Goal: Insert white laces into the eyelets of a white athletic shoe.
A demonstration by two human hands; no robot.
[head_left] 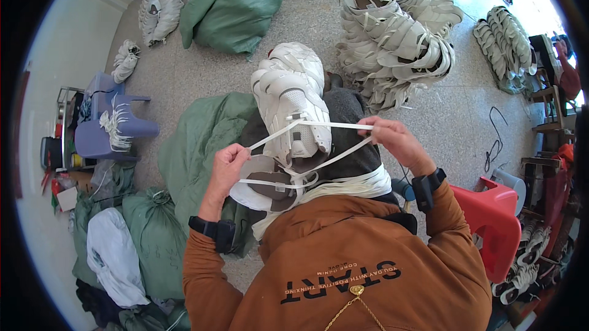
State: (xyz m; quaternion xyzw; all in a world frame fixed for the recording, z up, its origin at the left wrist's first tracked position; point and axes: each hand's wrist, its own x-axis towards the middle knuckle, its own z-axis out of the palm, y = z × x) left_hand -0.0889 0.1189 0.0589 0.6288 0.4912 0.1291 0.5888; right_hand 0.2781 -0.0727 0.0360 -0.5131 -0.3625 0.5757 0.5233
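Note:
A white shoelace (pixel 334 125) runs through the top eyelet area of a white shoe upper (pixel 302 139) resting on my lap. My left hand (pixel 227 168) pinches one side of the lace, left of the upper. On the other side my right hand (pixel 397 141) pinches the lace with its arm stretched out to the right, so both lengths look taut. More white uppers (pixel 285 76) lie stacked beyond it, over my knees. Closer to my body, a grey-brown and white shoe piece (pixel 265 191) lies under a loose strand. A bundle of white laces (pixel 356 185) lies across my waist.
Large piles of white uppers (pixel 396 42) stand on the floor ahead. Green sacks (pixel 233 12) lie ahead and to the left. A blue stool (pixel 116 128) with laces on it stands left; a red stool (pixel 491 214) stands close on my right.

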